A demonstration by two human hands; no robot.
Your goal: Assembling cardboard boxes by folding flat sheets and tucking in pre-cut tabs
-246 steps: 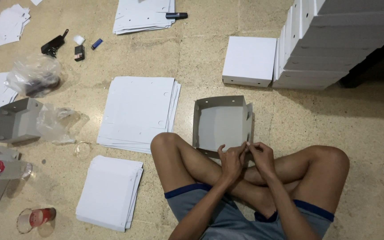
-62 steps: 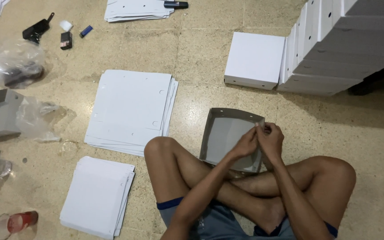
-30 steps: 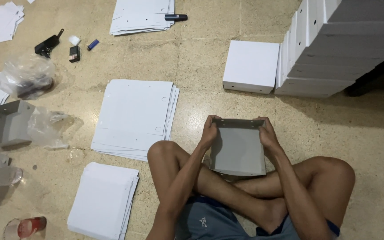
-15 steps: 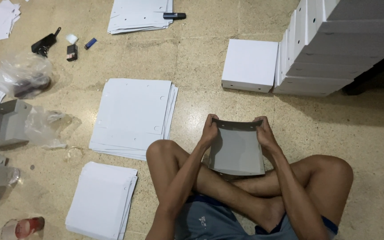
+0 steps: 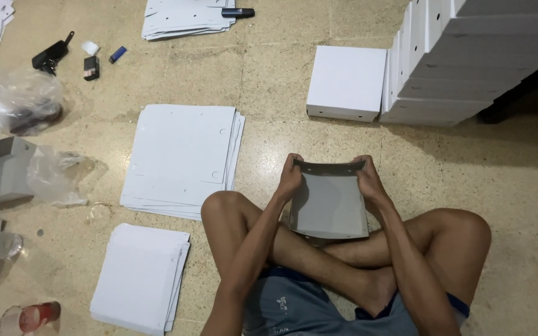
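Over crossed legs, left hand (image 5: 289, 179), right hand (image 5: 367, 178) apparently pinching grey box (image 5: 329, 202)

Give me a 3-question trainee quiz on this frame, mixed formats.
1. True or false: the left hand and the right hand both grip the far corners of the grey folded cardboard tray.
2. Multiple choice: what lies on the floor just left of the person's knee? A) a stack of flat white cardboard sheets B) a metal bucket C) a rolled carpet
3. Fill in: the single finished white box sits beside a tall ____ of white boxes.

Key: 1 true; 2 A; 3 stack
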